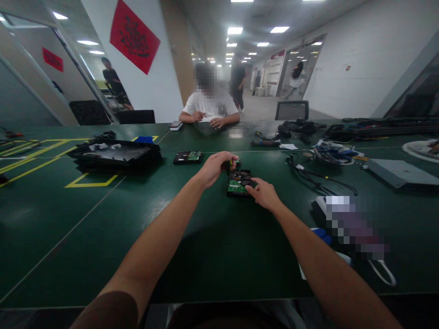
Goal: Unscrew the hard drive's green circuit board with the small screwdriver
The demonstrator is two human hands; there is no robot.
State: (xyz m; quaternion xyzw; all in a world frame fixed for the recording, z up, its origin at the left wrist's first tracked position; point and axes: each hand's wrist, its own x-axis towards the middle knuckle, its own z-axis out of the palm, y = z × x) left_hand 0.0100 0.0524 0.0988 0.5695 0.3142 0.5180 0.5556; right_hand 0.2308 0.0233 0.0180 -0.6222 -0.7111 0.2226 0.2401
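Observation:
In front of me a black hard drive (239, 186) with a green circuit board lies on the dark green table. My right hand (265, 193) grips its right edge, thumb on the top side and index finger along the edge. Over the far left corner of the drive, my left hand (216, 168) is closed in a pinch. Something small and partly yellow shows at its fingertips, too hidden to name. Just beyond those fingers a bit of another green board (238, 161) shows. To the left lies a second hard drive (188, 157), board side up.
Black trays (116, 154) are stacked at the left near yellow tape. On the right are cables (305, 176), a heap of wires (334, 153), a grey metal box (401, 173) and a pixelated object with a white strap (384, 273). A person (211, 107) sits across the table.

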